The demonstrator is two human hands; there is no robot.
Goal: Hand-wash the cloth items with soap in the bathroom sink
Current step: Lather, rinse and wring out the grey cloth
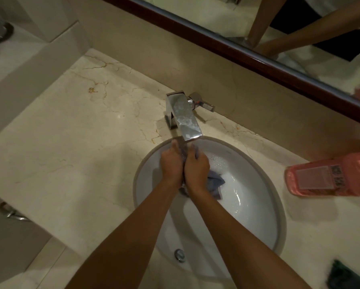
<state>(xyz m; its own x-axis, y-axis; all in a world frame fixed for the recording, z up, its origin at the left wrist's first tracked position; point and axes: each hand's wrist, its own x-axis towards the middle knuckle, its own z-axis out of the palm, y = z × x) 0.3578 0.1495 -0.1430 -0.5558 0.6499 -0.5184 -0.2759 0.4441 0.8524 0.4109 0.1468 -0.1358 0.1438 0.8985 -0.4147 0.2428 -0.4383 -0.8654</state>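
Note:
A wet blue-grey cloth (216,183) is bunched between both hands over the white oval sink (256,213), just under the spout of the chrome faucet (183,115). My left hand (171,163) and my right hand (196,168) are pressed side by side, each gripping the cloth, whose loose end hangs out to the right of my right hand. Foamy water lies in the basin on the right. A pink soap bottle (329,176) lies on its side on the counter to the right of the sink.
The marble counter (75,147) spreads wide to the left of the sink. A wood-framed mirror (247,55) runs along the back wall. A dark green item (347,277) lies at the bottom right corner. The sink's overflow fitting (179,255) sits on its near wall.

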